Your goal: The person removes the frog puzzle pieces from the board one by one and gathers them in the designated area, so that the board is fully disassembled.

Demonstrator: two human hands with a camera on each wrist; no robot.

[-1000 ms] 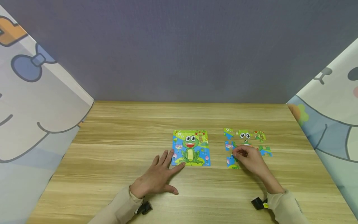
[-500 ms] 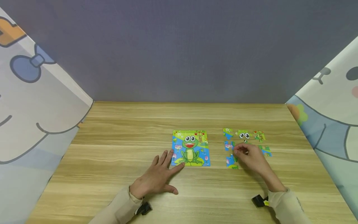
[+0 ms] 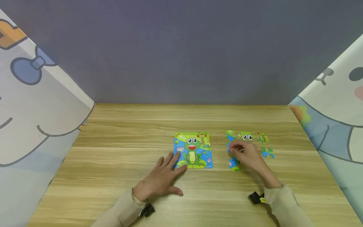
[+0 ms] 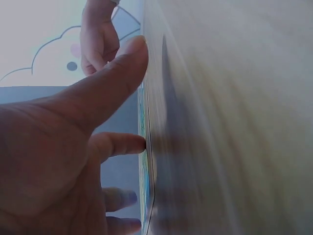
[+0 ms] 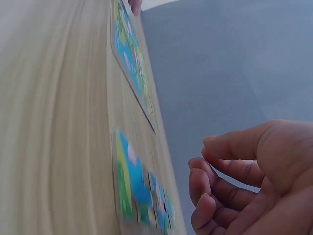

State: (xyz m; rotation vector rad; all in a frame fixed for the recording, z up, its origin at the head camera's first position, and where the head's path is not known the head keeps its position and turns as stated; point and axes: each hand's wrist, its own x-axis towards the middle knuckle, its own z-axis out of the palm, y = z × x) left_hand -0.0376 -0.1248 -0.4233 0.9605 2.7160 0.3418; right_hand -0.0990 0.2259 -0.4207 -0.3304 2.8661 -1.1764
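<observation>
A square frog puzzle board (image 3: 208,151) lies on the table in the head view. My left hand (image 3: 161,179) rests at its lower left corner, with fingers spread and fingertips on the board. To the right, loose frog jigsaw pieces (image 3: 247,136) are laid out in rows. Above them hovers my right hand (image 3: 246,154), its thumb and index fingertip together at the left column. In the right wrist view, the right hand (image 5: 254,181) is curled and raised from the table, and no piece shows between its fingers. It hides the middle pieces in the head view.
A wooden table (image 3: 127,126) runs back to a grey partition (image 3: 193,56). Panels with cartoon prints (image 3: 34,119) stand on both sides. A small black device (image 3: 256,198) sits at the right cuff, another (image 3: 146,210) at the left.
My right hand has shifted slightly left over the pieces, now covering much of the pink-flower piece. The left fingers have slid a little further onto the board.
</observation>
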